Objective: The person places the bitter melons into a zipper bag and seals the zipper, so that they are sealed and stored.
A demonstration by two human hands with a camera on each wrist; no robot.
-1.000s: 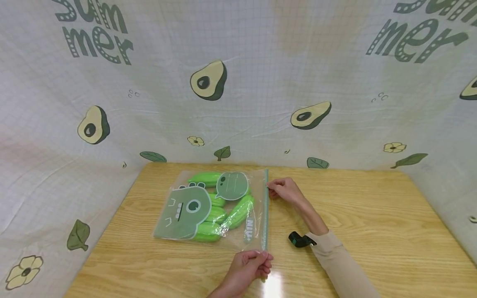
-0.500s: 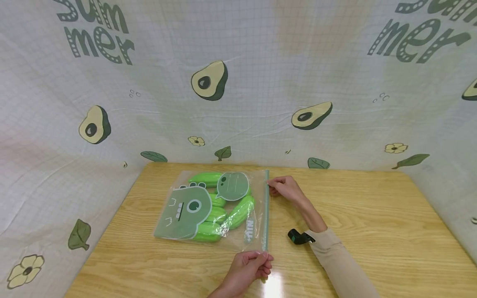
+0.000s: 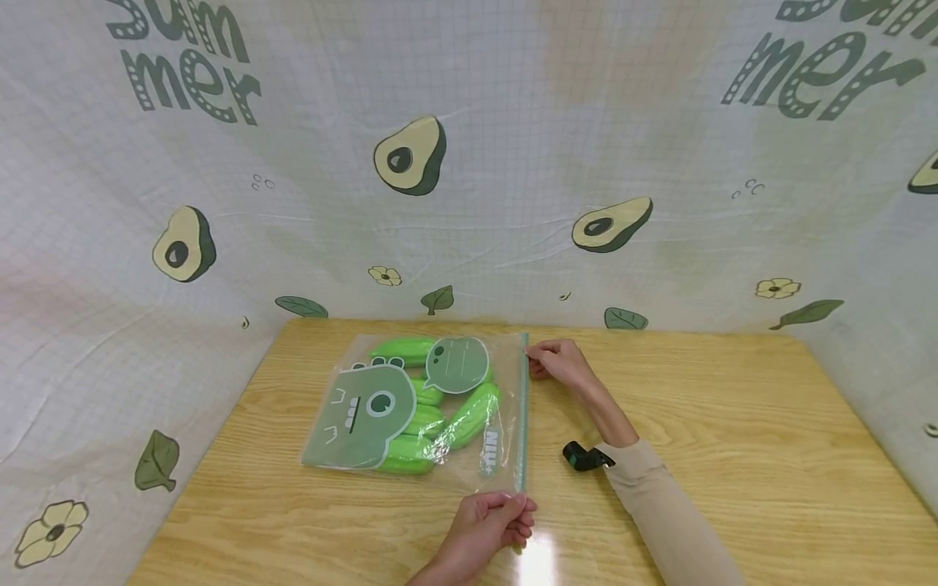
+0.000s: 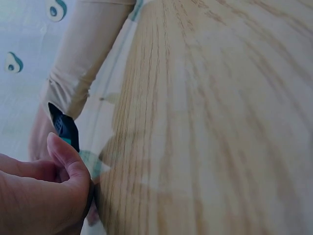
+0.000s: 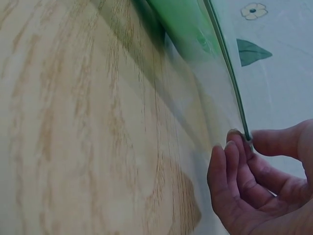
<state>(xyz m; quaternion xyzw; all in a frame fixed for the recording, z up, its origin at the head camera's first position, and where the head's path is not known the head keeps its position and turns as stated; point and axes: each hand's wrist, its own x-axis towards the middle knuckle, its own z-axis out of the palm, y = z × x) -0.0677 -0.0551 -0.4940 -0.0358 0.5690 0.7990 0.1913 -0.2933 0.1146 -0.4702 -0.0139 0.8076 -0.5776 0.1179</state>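
Observation:
A clear zip bag (image 3: pixel 352 431) with a green one-eyed monster print lies flat on the wooden table. Through its plastic show several bright green, long, ribbed vegetables (image 3: pixel 472 415). The green zip strip (image 3: pixel 523 415) runs along the bag's right edge. My left hand (image 3: pixel 487 525) pinches the near end of that strip between thumb and fingers; in the left wrist view the thumb (image 4: pixel 66 156) shows, while the bag is out of sight. Toward the strip's far end, my right hand (image 3: pixel 563 364) pinches it, with the thumb (image 5: pixel 279 142) against the strip in the right wrist view.
The wooden table (image 3: pixel 703 423) extends to both sides of the bag. Behind it hangs a pale cloth (image 3: pixel 498 163) printed with avocados and leaves. A small black device (image 3: pixel 586 457) is strapped at my right wrist by the beige sleeve (image 3: pixel 667 513).
My right hand has slid a short way along the zip strip toward its far end. The left hand keeps its place at the near corner, and the bag stays put.

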